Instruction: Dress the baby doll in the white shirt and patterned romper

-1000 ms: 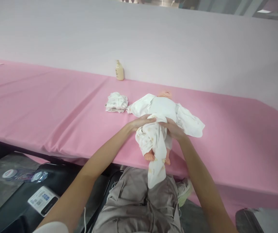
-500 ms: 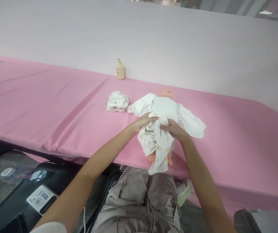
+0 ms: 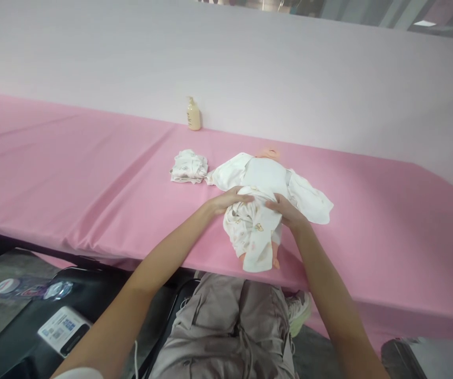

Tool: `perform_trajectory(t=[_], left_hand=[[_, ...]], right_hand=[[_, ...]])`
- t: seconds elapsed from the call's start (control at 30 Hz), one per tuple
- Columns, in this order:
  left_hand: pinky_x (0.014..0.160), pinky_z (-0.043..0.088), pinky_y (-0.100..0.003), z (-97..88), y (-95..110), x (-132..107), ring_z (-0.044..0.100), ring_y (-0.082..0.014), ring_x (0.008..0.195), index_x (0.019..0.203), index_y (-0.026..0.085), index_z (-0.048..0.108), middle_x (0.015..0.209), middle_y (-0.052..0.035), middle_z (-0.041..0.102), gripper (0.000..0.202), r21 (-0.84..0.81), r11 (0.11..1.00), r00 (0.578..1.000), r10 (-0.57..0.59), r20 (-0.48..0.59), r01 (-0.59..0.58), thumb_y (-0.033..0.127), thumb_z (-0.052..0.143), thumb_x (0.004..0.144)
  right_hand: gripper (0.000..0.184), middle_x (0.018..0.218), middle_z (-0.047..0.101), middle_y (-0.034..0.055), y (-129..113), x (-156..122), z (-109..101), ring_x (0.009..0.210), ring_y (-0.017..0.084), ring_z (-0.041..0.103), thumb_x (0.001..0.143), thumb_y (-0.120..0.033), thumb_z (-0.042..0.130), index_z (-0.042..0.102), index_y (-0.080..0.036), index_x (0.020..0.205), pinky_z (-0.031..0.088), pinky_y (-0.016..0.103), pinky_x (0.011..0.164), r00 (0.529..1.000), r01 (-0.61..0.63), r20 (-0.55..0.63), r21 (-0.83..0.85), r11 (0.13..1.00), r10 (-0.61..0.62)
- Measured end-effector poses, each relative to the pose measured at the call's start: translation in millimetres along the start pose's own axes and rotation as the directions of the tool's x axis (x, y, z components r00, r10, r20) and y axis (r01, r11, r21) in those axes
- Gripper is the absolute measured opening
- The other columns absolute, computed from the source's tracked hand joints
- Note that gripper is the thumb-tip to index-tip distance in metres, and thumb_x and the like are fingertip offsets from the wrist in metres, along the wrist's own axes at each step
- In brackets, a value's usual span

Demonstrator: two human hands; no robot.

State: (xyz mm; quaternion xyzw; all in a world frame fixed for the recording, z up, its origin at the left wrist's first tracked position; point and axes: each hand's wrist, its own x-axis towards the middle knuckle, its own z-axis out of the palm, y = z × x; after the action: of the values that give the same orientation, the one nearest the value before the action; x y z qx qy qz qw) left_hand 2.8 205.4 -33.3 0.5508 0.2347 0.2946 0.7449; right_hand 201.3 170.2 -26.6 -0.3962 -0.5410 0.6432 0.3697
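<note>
A baby doll (image 3: 269, 153) lies on its back on the pink-covered table (image 3: 368, 226), its feet toward me. It wears a white top (image 3: 266, 172) with the sleeves spread out to both sides. White baby pants (image 3: 250, 223) with a small animal print are bunched over its lower body; one leg part hangs down over the doll's feet. My left hand (image 3: 230, 199) grips the left side of the waist, fingers partly hidden in the cloth. On the right side, my right hand (image 3: 285, 209) pinches the same cloth with thumb and fingers.
A folded printed cloth stack (image 3: 189, 167) lies left of the doll, touching its sleeve. Behind it, a cream pump bottle (image 3: 194, 114) stands by the white wall (image 3: 131, 63). Below left, a black chair holds a plastic bottle (image 3: 32, 289) and a white device (image 3: 64, 330).
The hanging leg of the pants has risen slightly and now ends nearer the doll's feet. Both hands keep their hold and have shifted only a little, slightly farther apart.
</note>
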Motion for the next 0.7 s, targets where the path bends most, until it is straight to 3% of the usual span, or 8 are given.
perform_trajectory(t=[0.07,0.17,0.33,0.43,0.57,0.7], left_hand=[[0.07,0.053,-0.03,1.2,-6,4,0.067,-0.0196,0.072,0.094,0.009,0.064,0.084,-0.0113,0.07,0.038,-0.113,0.993,0.999,0.027,-0.038,-0.031,0.032,0.075,0.066],[0.068,0.053,-0.029,3.0,-11,6,0.067,-0.0193,0.072,0.094,0.009,0.064,0.085,-0.0123,0.07,0.036,-0.141,0.99,0.998,-0.028,-0.055,0.02,0.033,0.074,0.068],[0.073,0.053,-0.027,0.0,3,-5,0.066,-0.0187,0.083,0.102,0.014,0.063,0.094,-0.008,0.07,0.043,0.142,0.971,0.977,-0.201,0.068,0.19,0.028,0.077,0.064],[0.073,0.052,-0.026,-3.9,11,-10,0.066,-0.0186,0.084,0.103,0.014,0.063,0.094,-0.0069,0.07,0.05,0.281,0.939,0.958,-0.247,0.146,0.199,0.02,0.081,0.057],[0.068,0.053,-0.027,-4.0,8,-7,0.066,-0.0179,0.076,0.102,0.01,0.063,0.091,-0.01,0.07,0.043,0.11,0.989,0.994,-0.106,0.025,0.103,0.027,0.077,0.064],[0.072,0.053,-0.029,2.4,-2,-2,0.067,-0.0191,0.076,0.103,0.01,0.062,0.093,-0.0122,0.07,0.043,-0.08,0.996,0.999,-0.049,0.014,0.05,0.031,0.075,0.068]], right_hand=[[0.043,0.083,0.07,0.0049,-1,-2,0,0.072,0.019,0.064,0.053,-0.028,0.081,0.065,-0.017,0.092,0.052,0.03,0.064,0.998,-0.038,0.039,-0.026,0.999,0.039],[0.041,0.085,0.07,0.0048,1,0,1,0.078,0.02,0.064,0.054,-0.023,0.08,0.066,-0.018,0.092,0.052,0.031,0.068,1.0,-0.018,0.021,0.024,1.0,0.017],[0.038,0.081,0.069,0.0017,8,8,0,0.077,0.017,0.063,0.055,-0.023,0.077,0.064,-0.017,0.09,0.049,0.027,0.068,0.996,0.075,-0.065,0.104,0.992,-0.068],[0.038,0.085,0.068,0.0001,8,9,-2,0.076,0.014,0.062,0.058,-0.023,0.076,0.063,-0.019,0.094,0.048,0.023,0.066,0.996,0.076,-0.052,0.076,0.994,-0.072],[0.039,0.088,0.069,0.0054,5,3,-6,0.076,0.017,0.063,0.062,-0.034,0.076,0.065,-0.016,0.094,0.049,0.025,0.063,0.999,-0.024,-0.036,0.019,1.0,0.025],[0.05,0.088,0.069,0.0073,4,-2,-8,0.079,0.021,0.064,0.05,-0.028,0.083,0.065,-0.015,0.095,0.052,0.03,0.068,0.995,-0.065,0.075,0.023,0.998,0.063]])
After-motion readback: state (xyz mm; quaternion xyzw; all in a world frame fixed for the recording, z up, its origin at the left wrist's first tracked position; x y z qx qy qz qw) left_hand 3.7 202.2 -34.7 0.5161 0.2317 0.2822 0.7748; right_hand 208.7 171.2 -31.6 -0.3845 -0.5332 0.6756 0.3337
